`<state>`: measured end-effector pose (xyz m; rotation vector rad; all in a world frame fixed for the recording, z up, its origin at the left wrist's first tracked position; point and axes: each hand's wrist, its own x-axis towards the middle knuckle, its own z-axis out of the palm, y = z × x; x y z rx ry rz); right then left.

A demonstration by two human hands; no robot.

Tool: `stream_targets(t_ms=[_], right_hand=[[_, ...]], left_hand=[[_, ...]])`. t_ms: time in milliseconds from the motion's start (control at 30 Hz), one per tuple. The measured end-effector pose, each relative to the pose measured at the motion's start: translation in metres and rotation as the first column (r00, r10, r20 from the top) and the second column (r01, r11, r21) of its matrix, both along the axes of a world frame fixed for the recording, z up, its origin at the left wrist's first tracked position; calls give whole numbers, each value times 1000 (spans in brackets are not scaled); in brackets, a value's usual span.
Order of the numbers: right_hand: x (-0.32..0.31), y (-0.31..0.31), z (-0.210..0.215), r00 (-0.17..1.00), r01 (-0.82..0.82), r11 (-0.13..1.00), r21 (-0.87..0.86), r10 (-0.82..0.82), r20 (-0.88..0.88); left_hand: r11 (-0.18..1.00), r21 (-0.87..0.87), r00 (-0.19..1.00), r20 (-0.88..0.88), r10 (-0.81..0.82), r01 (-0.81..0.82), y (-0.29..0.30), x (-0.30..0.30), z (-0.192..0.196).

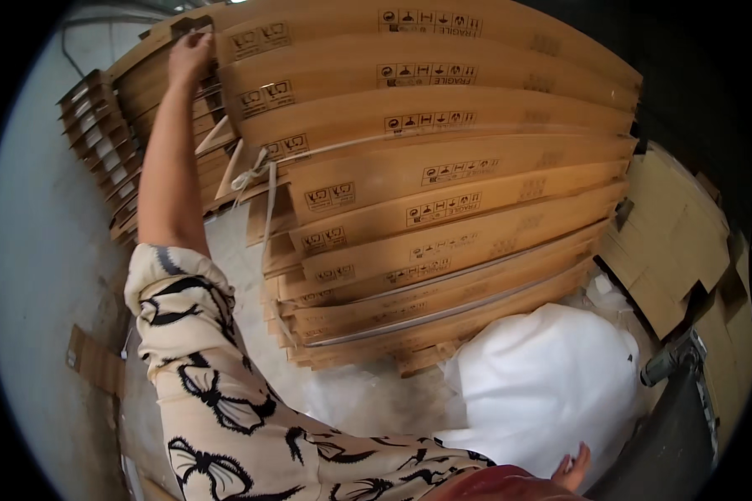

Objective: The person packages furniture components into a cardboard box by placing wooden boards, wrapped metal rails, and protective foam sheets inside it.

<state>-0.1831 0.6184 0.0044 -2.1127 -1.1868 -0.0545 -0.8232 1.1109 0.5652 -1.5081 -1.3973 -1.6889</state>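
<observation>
- the person's left hand (189, 55) is reaching up to the top left corner of a tall stack of flattened cardboard boxes (443, 192), and the sleeve with a black bow pattern (226, 392) is filling the lower left of the view.
- the fingers of that hand are curling over the edge of the topmost flat carton (326, 29); the grip is looking closed on that edge, though the fingertips are hidden behind the cardboard.
- the right hand (573, 469) is showing only at the lower edge, fingers loosely spread and holding nothing, just beside a white plastic sheet (543, 376) lying at the foot of the stack.
- the stack is leaning against a pale wall (33, 250), and a white strap or string (255, 179) is running around the bundle with a knot near its left side.
- the string is looking intact and the cartons are lying together in one bundle, so judging from this the work seems to be at an early point: only the top piece is being handled and nothing is looking separated from the pile.
- more loose cardboard sheets (677, 242) are lying to the right, well apart from both hands.
</observation>
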Motion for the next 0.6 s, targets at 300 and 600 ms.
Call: stream_targets(t_ms=[300, 600], right_hand=[[-85, 80, 29, 995, 5, 991, -137, -18, -93], [-100, 58, -12, 975, 100, 945, -312, -156, -159]], left_hand=[[828, -205, 852, 175, -494, 522, 64, -17, 41], [912, 98, 869, 279, -409, 398, 129, -37, 65]])
